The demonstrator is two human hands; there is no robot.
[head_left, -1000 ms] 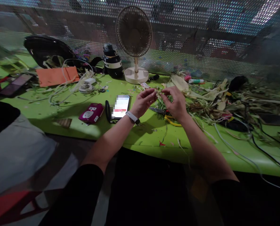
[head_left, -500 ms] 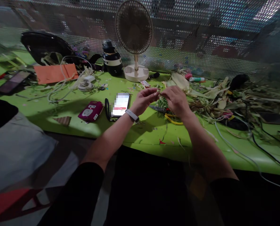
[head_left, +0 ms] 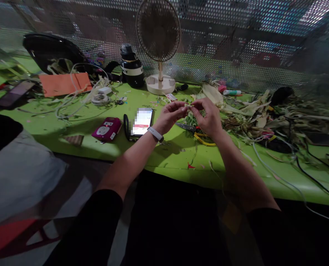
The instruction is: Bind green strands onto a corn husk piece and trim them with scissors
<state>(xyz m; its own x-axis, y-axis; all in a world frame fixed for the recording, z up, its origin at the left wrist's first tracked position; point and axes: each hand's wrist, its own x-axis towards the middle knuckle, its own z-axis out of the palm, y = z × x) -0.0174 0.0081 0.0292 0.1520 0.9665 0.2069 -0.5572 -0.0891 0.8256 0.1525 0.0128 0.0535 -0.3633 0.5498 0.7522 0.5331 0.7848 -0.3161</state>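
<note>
My left hand (head_left: pixel 170 116), with a pale band on the wrist, pinches one side of a small pale green plant piece (head_left: pixel 188 106). From the other side my right hand (head_left: pixel 210 116) pinches the same piece between thumb and fingers. The hands nearly meet above the green table (head_left: pixel 170 159). Below them lies a small heap of narrow green leaves (head_left: pixel 191 120). A cutting tool with dark blades and yellow-red handles (head_left: pixel 204 140) rests under my right hand. Left of my left wrist a phone with a lit screen (head_left: pixel 142 122) stands tilted.
A desk fan (head_left: pixel 160 85) and a black bottle (head_left: pixel 133 72) stand at the back, before a perforated metal screen. Dry leaves and stalks (head_left: pixel 253 123) cover the right. Left are a purple socket block (head_left: pixel 107 129), orange paper (head_left: pixel 66 85) and white cables (head_left: pixel 63 107). Someone's pale-clothed leg (head_left: pixel 23 170) is at left.
My right hand has turned, so its thumb now shows beneath the fingers. More of the plant piece is visible between the hands. My left hand has barely moved.
</note>
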